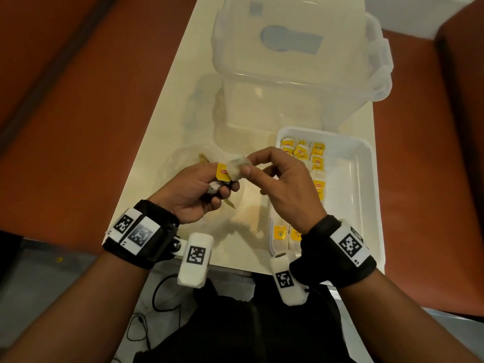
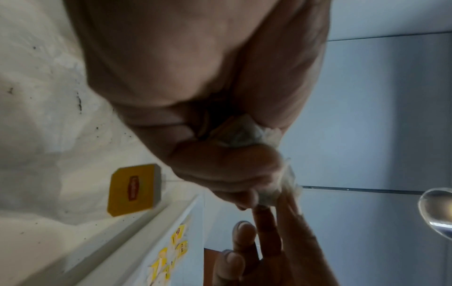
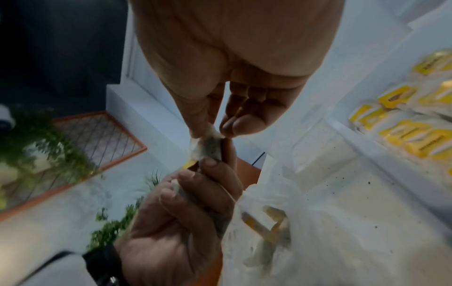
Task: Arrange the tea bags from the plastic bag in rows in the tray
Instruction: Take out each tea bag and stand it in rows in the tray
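Observation:
Over the table's middle, my right hand pinches a white tea bag between thumb and forefinger. My left hand is curled round a small bunch of tea bags, with a yellow tag sticking up. The wrist views show the pinched tea bag held right against my left hand, and a yellow tag dangling on its string. The crumpled clear plastic bag lies under my hands with tea bags inside. The white tray at the right holds rows of tea bags along its left side.
A large clear storage box with a lid stands behind the tray and the bag. The cream table is narrow, with red floor on both sides. Loose tea dust speckles the tabletop. The tray's right half shows bare bottom.

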